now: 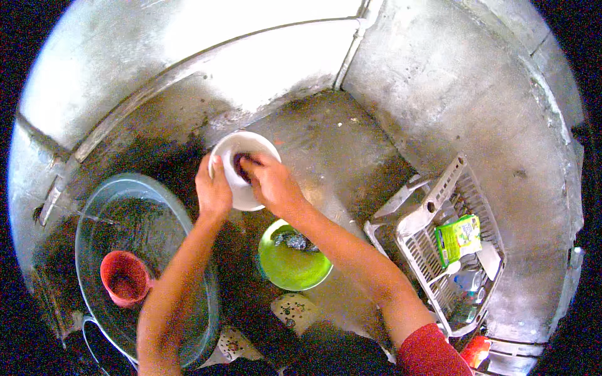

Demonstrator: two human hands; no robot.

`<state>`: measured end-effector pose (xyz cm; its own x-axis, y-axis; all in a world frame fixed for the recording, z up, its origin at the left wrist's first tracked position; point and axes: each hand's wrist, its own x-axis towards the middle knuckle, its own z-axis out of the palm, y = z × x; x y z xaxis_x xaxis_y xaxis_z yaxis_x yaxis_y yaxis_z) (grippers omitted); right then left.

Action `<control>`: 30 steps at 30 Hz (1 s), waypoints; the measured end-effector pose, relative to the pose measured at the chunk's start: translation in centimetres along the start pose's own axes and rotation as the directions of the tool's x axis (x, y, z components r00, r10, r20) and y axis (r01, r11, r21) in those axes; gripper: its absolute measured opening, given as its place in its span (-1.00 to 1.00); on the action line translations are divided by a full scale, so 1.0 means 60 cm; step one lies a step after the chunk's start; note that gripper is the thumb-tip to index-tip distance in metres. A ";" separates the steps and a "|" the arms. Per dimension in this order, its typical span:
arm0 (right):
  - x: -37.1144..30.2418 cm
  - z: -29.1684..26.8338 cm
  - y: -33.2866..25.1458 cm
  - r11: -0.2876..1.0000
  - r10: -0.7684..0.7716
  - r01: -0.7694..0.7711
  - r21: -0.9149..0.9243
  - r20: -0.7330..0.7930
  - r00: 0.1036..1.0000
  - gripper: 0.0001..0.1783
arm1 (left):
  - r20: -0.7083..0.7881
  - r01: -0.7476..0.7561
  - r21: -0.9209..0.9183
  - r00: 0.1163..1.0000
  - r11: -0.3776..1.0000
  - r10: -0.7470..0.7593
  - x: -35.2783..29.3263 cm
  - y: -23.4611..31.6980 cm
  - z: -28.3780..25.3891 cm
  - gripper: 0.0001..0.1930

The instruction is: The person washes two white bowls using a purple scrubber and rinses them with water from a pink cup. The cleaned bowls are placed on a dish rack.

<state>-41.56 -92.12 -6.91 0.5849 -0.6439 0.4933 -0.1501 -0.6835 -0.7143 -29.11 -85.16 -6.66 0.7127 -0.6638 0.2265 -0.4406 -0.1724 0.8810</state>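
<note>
A white bowl [246,195] is held up in front of me, its open side facing me. My left hand [214,191] is closed on the bowl's left edge, thumb toward the inside. With closed fingers, my right hand [274,183] presses a small dark pad [240,164] against the inside of the bowl. The fingers partly cover the pad, so its exact kind is hard to make out. Below the right forearm stands a green bowl [293,272] on the floor. In it lies a grey, crumpled clump like steel wool [296,240].
At left a large grey-blue tub [86,263] holds water and a red mug [119,276]. A tilted plastic basket [426,276] at right carries a green packet [458,239] and several utensils. A pipe [144,84] runs along the wall. My patterned shoes [293,311] are just below.
</note>
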 end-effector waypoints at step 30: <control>-0.167 -0.041 0.025 0.987 0.162 -0.143 -0.077 0.484 0.860 -0.59 | -0.013 0.361 -0.281 0.925 0.889 -0.379 -0.218 -0.164 0.107 -0.46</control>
<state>-49.60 -87.51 -11.72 0.8644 -0.4982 0.0677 -0.2932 -0.6089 -0.7371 -37.59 -79.42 -20.97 0.8339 -0.5389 -0.1191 0.0188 -0.1881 0.9820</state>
